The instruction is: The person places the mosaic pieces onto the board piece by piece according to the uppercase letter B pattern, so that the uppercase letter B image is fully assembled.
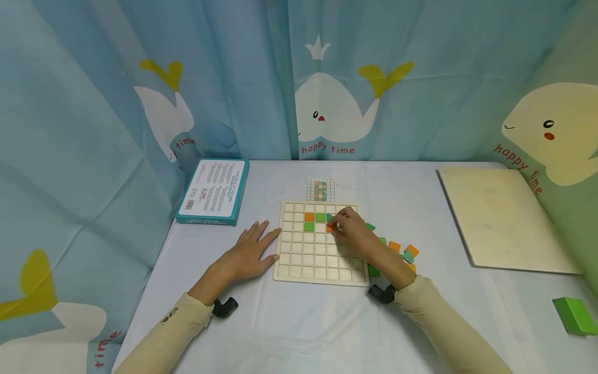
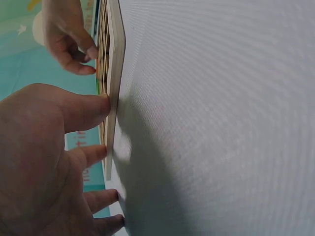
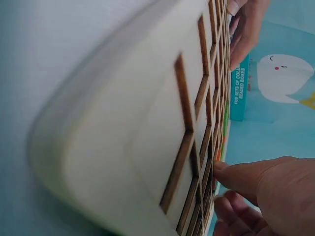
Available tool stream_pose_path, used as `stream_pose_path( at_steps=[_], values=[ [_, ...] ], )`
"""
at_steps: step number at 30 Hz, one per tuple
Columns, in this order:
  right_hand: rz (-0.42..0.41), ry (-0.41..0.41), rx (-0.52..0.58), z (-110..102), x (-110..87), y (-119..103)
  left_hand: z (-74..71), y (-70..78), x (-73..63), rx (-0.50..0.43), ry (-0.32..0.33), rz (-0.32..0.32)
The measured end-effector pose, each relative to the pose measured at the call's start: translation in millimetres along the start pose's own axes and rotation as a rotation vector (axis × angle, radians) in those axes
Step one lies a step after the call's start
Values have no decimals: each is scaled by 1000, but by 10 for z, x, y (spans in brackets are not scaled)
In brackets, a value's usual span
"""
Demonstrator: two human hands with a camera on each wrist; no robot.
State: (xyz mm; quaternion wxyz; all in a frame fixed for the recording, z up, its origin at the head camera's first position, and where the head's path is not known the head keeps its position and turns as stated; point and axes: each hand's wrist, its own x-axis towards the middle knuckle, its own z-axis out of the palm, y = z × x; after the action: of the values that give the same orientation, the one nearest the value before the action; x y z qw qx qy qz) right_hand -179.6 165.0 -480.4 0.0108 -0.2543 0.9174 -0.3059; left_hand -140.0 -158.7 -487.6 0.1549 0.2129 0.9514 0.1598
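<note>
A cream wooden grid board lies on the table, with an orange square tile, a green tile, a teal piece and a second green tile in its upper cells. My right hand is over the board, thumb and index fingertips at another orange tile in a cell; its fingers partly cover that tile. My left hand lies spread at the board's left side, thumb and index fingertips touching the edge, as the left wrist view shows.
Above the board lies a small pattern card. Loose orange tiles, green and teal pieces lie right of the board, partly behind my forearm. A teal-edged box stands back left, a large pale panel right, a green block front right.
</note>
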Motion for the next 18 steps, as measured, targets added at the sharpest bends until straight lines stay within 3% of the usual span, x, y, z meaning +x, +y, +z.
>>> stream_pose_path(
  at_steps=[4,9,18],
  values=[
    [37,-10,9,-82,-33,5,0,2,-10,-1,3,2],
    [113,-46,-28,-363,-154,105,-12,24,-13,-3,4,4],
    [369,-207,-72,-893,-516,387,-36,51,-21,-7,-3,-4]
  ],
)
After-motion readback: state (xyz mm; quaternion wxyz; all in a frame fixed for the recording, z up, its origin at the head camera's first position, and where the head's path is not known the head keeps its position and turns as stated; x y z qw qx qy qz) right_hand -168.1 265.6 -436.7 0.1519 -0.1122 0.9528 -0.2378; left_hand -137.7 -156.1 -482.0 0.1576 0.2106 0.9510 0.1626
